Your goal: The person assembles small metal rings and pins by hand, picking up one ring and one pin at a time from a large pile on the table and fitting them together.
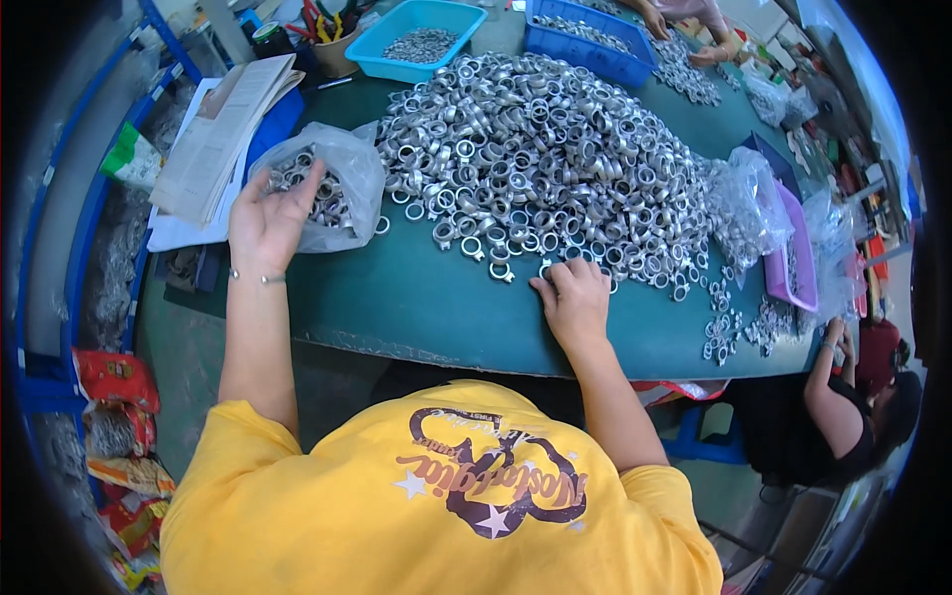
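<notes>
A big heap of silvery metal rings (535,149), many with a small lug, covers the middle of the green table. To its left stands a clear plastic bag (359,203) with its mouth open and more such rings inside. My left hand (270,223) is palm up at the bag's mouth, its fingers stretched out and apart with nothing held. At the heap's near edge my right hand (577,302) is turned down, fingers curled in on a metal ring (545,269). The fingertips are partly hidden beneath the hand.
Turquoise (367,50) and blue (540,45) bins of small metal parts stand at the back. Folded newspaper (213,149) lies left of the bag. A purple tray (788,248) and a filled plastic bag (744,203) are at right. Co-workers' hands (709,52) show far back; another person (843,416) sits at right.
</notes>
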A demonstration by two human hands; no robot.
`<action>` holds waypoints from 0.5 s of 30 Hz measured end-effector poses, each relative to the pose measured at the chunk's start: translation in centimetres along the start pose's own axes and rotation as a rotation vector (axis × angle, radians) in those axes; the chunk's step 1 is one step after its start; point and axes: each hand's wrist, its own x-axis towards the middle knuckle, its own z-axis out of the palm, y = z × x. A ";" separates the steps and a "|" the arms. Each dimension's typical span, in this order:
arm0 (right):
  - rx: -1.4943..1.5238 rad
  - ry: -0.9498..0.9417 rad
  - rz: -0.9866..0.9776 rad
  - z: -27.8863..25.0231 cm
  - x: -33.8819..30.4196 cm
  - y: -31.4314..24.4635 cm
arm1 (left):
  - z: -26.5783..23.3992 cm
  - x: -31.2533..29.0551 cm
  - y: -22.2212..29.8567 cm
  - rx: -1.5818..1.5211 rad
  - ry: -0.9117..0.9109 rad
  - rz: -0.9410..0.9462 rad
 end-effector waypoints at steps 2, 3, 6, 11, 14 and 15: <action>0.296 -0.015 0.139 -0.3 -0.6 -0.3 | -1.1 -0.1 -0.3 0.166 -0.149 -0.090; 0.594 -0.022 0.257 -0.5 -0.9 -0.3 | -1.4 -0.2 -0.9 0.257 -0.090 -0.010; 0.899 -0.030 0.343 -1.8 -1.5 -1.3 | -1.9 0.3 -1.8 0.421 -0.043 -0.007; 1.384 0.135 0.341 -2.4 -3.1 -2.8 | -2.0 -0.2 -3.2 0.731 -0.214 0.166; 1.301 0.185 0.275 -2.8 -3.7 -3.2 | -1.2 -2.9 -7.9 1.014 -0.341 0.144; 1.236 0.231 0.207 -2.8 -3.8 -3.4 | -1.2 -3.3 -9.5 1.148 -0.448 0.033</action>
